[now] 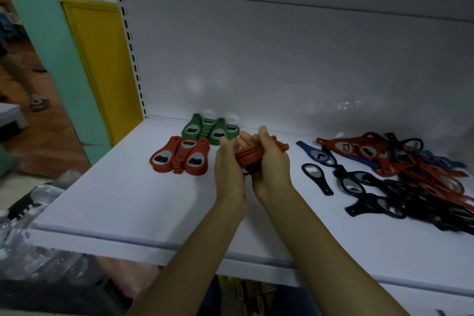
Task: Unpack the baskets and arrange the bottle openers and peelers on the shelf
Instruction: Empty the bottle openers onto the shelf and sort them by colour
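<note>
Crumpled clear plastic [48, 194] lies at the lower left, just off the front corner of the white shelf [123, 213]. Further right, towards the middle of the frame, a fanned stack of red openers [179, 158] sits flat on the shelf with a stack of green openers [210, 131] just behind it, against the back panel. The grouping by colour suggests sorted rows are being built from the left. Just right of these, both forearms come up from the bottom edge. The left hand [229, 177] cups a bundle of red openers [250, 156] from its left side, fingers bent round it. The right hand [272, 164] wraps over the same bundle from the right, with the handle ends poking out past its fingers. Gripping from both sides probably squares the bundle up before it is set down. It is raised just above the shelf, between the two palms and near the sorted red stack. At the right edge a loose pile of openers [400, 174], black, blue and red, lies tangled and unsorted.
</note>
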`<control>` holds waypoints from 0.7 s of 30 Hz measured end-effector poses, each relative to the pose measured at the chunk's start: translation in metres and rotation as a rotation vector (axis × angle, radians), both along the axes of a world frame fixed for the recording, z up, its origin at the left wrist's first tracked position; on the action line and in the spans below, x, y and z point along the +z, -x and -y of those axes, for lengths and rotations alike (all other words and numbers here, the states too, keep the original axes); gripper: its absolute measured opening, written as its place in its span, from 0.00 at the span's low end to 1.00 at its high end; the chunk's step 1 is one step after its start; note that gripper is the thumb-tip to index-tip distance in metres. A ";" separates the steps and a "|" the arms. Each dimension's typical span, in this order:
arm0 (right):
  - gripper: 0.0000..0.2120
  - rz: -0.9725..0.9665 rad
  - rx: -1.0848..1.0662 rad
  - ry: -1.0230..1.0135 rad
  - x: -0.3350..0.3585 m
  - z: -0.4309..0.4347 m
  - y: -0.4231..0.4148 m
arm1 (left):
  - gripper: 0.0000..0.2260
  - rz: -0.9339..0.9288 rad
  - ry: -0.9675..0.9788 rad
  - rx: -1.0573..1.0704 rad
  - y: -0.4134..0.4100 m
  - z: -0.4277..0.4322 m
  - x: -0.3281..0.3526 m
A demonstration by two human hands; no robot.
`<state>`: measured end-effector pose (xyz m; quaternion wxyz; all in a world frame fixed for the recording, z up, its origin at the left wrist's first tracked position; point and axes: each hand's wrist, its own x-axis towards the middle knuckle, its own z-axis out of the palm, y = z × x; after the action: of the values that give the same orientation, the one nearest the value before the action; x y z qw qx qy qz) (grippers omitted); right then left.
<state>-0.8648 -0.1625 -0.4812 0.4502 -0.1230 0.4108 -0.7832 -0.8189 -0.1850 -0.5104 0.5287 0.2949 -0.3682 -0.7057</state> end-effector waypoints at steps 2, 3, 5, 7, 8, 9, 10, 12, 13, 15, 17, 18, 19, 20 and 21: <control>0.14 0.262 0.065 0.057 0.009 -0.002 0.006 | 0.11 0.128 0.328 0.031 -0.006 -0.002 -0.005; 0.13 0.351 0.075 0.063 0.012 -0.003 0.009 | 0.14 0.217 0.484 0.004 -0.009 -0.001 -0.009; 0.12 0.416 0.078 0.041 0.013 -0.004 0.011 | 0.20 0.362 0.677 -0.013 -0.014 0.002 -0.012; 0.12 0.386 0.128 0.016 0.011 -0.005 0.005 | 0.21 0.382 0.703 0.028 -0.016 0.005 -0.010; 0.14 0.349 0.160 0.015 0.010 -0.006 0.002 | 0.20 0.362 0.670 0.036 -0.016 0.005 -0.008; 0.17 0.316 0.185 0.023 0.009 -0.005 0.000 | 0.17 0.371 0.643 0.041 -0.015 0.005 -0.008; 0.19 0.301 0.200 0.028 0.009 -0.005 -0.003 | 0.15 0.420 0.651 0.067 -0.016 0.005 -0.008; 0.14 0.321 0.201 0.037 0.009 -0.003 -0.004 | 0.18 0.604 0.743 0.154 -0.023 0.006 -0.012; 0.12 0.336 0.192 0.032 0.010 -0.001 -0.003 | 0.23 0.689 0.813 0.174 -0.028 0.007 -0.014; 0.10 0.364 0.189 0.024 0.010 0.001 -0.002 | 0.28 0.796 0.917 0.159 -0.037 0.010 -0.014; 0.10 0.346 0.204 -0.004 0.008 0.000 -0.001 | 0.27 0.837 0.952 0.125 -0.043 0.015 -0.010; 0.11 0.284 0.203 -0.033 0.006 0.000 0.000 | 0.26 0.843 0.961 0.105 -0.046 0.019 -0.006; 0.14 0.182 0.187 -0.067 0.004 -0.001 0.003 | 0.25 0.854 0.974 0.080 -0.049 0.025 -0.002; 0.16 0.037 0.140 -0.109 0.001 -0.001 0.008 | 0.22 0.883 0.995 0.046 -0.054 0.033 0.003; 0.18 -0.155 0.075 -0.149 -0.002 -0.002 0.016 | 0.17 0.940 1.014 -0.016 -0.060 0.042 0.010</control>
<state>-0.8804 -0.1601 -0.4828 0.4541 -0.1646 0.4964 -0.7213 -0.7589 -0.2271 -0.5002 0.3805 0.2830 -0.8449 -0.2474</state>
